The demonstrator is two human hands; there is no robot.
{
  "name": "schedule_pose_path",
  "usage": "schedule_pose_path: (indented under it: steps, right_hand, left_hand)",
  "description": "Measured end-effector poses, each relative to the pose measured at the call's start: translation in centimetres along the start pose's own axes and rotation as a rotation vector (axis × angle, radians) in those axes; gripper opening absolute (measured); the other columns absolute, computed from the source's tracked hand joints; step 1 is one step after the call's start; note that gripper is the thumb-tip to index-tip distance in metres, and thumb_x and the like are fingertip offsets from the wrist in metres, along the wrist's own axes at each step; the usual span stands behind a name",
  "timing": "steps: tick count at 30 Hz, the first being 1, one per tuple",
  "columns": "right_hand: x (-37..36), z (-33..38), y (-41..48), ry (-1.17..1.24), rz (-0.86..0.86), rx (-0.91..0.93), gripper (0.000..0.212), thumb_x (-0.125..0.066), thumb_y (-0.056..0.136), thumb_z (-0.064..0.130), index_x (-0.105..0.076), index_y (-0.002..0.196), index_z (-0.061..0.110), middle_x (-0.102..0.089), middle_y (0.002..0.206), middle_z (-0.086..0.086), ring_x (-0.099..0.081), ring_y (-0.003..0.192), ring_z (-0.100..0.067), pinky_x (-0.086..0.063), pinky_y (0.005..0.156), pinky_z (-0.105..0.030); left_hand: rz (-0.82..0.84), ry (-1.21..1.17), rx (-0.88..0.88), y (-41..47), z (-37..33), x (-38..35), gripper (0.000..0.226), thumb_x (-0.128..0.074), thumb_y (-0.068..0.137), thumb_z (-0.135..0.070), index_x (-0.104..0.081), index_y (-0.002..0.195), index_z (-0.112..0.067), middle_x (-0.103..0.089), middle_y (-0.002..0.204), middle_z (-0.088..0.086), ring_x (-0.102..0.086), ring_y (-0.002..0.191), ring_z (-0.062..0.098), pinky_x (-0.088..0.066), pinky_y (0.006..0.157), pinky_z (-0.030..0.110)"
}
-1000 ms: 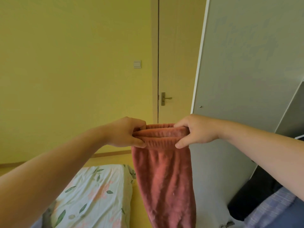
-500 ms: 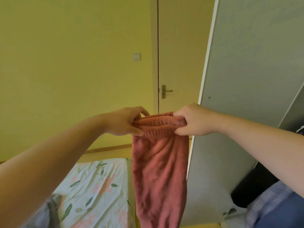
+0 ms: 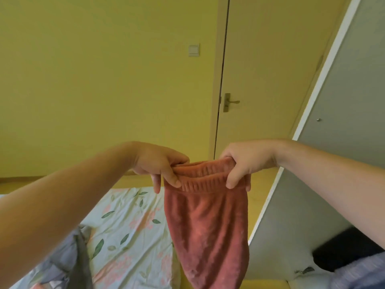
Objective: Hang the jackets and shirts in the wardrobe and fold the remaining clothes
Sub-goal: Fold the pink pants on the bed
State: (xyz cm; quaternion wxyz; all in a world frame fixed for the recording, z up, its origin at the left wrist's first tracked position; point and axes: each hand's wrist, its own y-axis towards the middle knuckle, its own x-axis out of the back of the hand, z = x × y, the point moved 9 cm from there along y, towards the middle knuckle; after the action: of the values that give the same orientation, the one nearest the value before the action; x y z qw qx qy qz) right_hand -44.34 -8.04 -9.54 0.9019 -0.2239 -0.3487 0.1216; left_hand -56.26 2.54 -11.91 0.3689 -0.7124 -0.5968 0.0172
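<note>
While the head camera looks forward over both bare forearms, the left hand (image 3: 160,163) pinches the left end of the ribbed waistband (image 3: 204,181) between its thumb and curled fingers, with one finger pointing loosely down beside the cloth; the right hand (image 3: 248,161) grips the right end, fingers curled over the top edge and thumb pressed on the front; between them the pink trousers (image 3: 208,230) hang in the air, well above the bed, and their lower end runs out of the bottom of the view. Below and to the left lies the flowered bed sheet (image 3: 125,222), with a grey garment (image 3: 70,261) crumpled at its near corner; to the right stands the open wardrobe door (image 3: 337,132), with a dark garment (image 3: 343,251) and some striped cloth (image 3: 360,274) low beside it; behind are the yellow wall, its light switch (image 3: 193,50) and the room door (image 3: 260,69) with its handle (image 3: 230,102). Trousers seem to belong to the folding pile rather than the wardrobe, so the step in hand looks like squaring them up for a fold. To do it well the person would do best to keep the waistband level and lightly stretched, let the legs hang straight so they line up, then lay them on a bare part of the sheet away from the grey garment; soft fleece will likely sag and twist if one hand lets go early.
</note>
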Motion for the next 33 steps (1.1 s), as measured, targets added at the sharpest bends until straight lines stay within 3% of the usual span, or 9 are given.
schedule_pose_path:
  steps: [4,10,14,16,21,23,25,29,33]
  right_hand:
    - [5.6,0.6,4.2,0.110,-0.111,0.037,0.025,-0.076,0.079,-0.002,-0.068,0.100,0.008,-0.076,0.095,-0.013,-0.076,0.083,-0.029,-0.058,0.053,-0.030]
    - [16.6,2.1,11.9,0.067,-0.545,0.050,0.035,-0.065,0.080,-0.007,-0.055,0.103,0.016,-0.054,0.108,-0.008,-0.066,0.089,-0.032,-0.062,0.056,-0.038]
    - [22.1,4.8,14.0,-0.143,-0.812,0.143,0.030,-0.055,0.081,0.000,-0.050,0.103,0.020,-0.059,0.101,-0.007,-0.064,0.080,-0.027,-0.058,0.058,-0.039]
    - [23.7,6.2,14.5,-0.200,-0.921,0.207,0.034,-0.053,0.080,0.000,-0.046,0.107,0.020,-0.059,0.099,-0.006,-0.060,0.081,-0.026,-0.048,0.058,-0.036]
    - [25.6,10.7,14.5,-0.204,-1.102,0.426,0.049,-0.058,0.082,-0.001,-0.042,0.123,0.019,-0.055,0.109,-0.007,-0.058,0.091,-0.025,-0.048,0.070,-0.037]
    - [25.4,12.6,14.3,-0.219,-1.139,0.485,0.058,-0.063,0.085,0.003,-0.042,0.136,0.019,-0.054,0.115,-0.007,-0.056,0.094,-0.023,-0.044,0.075,-0.032]
    - [24.5,14.5,14.2,-0.257,-1.155,0.524,0.059,-0.066,0.088,0.008,-0.044,0.141,0.018,-0.054,0.125,-0.009,-0.058,0.100,-0.025,-0.048,0.082,-0.034]
    - [20.9,17.9,13.8,-0.373,-1.174,0.568,0.016,-0.064,0.090,0.016,-0.055,0.102,0.015,-0.049,0.104,-0.004,-0.057,0.080,-0.027,-0.053,0.071,-0.044]
    - [15.2,19.3,14.4,-0.354,-1.078,0.585,0.018,-0.066,0.089,0.019,-0.048,0.089,0.017,-0.047,0.097,-0.002,-0.053,0.071,-0.026,-0.051,0.065,-0.045]
  left_hand:
    - [-0.207,-0.208,0.011,1.6,1.7,6.8,0.027,-0.070,0.085,0.005,-0.055,0.102,-0.010,-0.065,0.093,0.004,-0.066,0.078,0.016,-0.058,0.052,0.028]
    - [-0.733,-0.520,-0.050,4.7,3.1,19.5,0.034,-0.049,0.092,0.022,-0.057,0.113,-0.004,-0.055,0.116,0.014,-0.059,0.107,0.028,-0.064,0.078,0.041]
    - [-1.029,-0.498,-0.086,3.9,2.6,26.1,0.036,-0.051,0.092,0.020,-0.058,0.111,-0.009,-0.056,0.121,0.016,-0.064,0.108,0.030,-0.063,0.081,0.042]
    - [-1.176,-0.480,-0.140,2.6,2.1,28.4,0.043,-0.053,0.091,0.019,-0.054,0.121,-0.012,-0.056,0.121,0.014,-0.065,0.102,0.027,-0.063,0.080,0.039]
    - [-1.469,-0.385,-0.259,-2.3,0.6,31.4,0.056,-0.056,0.088,0.013,-0.046,0.138,-0.010,-0.057,0.112,0.001,-0.065,0.101,0.018,-0.061,0.084,0.030]
    - [-1.547,-0.357,-0.280,-4.8,0.4,32.0,0.059,-0.057,0.086,0.012,-0.047,0.139,-0.011,-0.060,0.113,-0.001,-0.064,0.097,0.011,-0.057,0.078,0.020]
    - [-1.582,-0.361,-0.311,-7.2,0.4,32.3,0.058,-0.056,0.083,0.015,-0.051,0.135,-0.010,-0.065,0.113,0.003,-0.067,0.099,0.013,-0.058,0.082,0.021]
    - [-1.564,-0.416,-0.362,-11.4,1.7,30.9,0.056,-0.056,0.075,0.020,-0.060,0.119,-0.014,-0.070,0.105,0.007,-0.070,0.102,0.021,-0.059,0.094,0.040]
    - [-1.529,-0.479,-0.309,-15.2,5.8,26.0,0.057,-0.057,0.066,0.018,-0.066,0.109,-0.017,-0.070,0.100,0.007,-0.070,0.100,0.025,-0.057,0.097,0.048]
